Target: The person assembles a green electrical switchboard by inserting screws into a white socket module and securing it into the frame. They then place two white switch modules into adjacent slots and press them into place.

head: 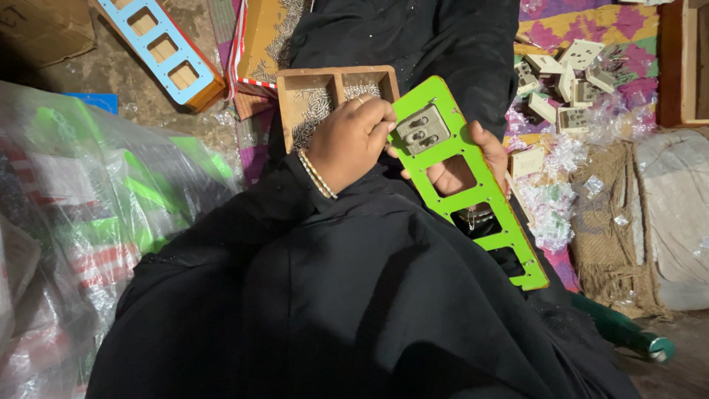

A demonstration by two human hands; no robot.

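Observation:
A long green panel [493,210] with several rectangular cut-outs lies tilted over my lap, which is covered in black cloth. My right hand [464,166] holds it from underneath, its fingers showing through a cut-out. A grey socket module [422,131] sits in the top opening. My left hand [353,140], with beaded bracelets at the wrist, rests its fingertips on the module's left edge. Whether something small is pinched in those fingers is hidden.
A wooden compartment tray [314,92] of small metal screws sits behind my left hand. White socket modules [565,85] lie in a pile at the right, with crumpled plastic wrappers below them. A blue panel [164,46] lies at top left. Bagged green panels [96,214] fill the left.

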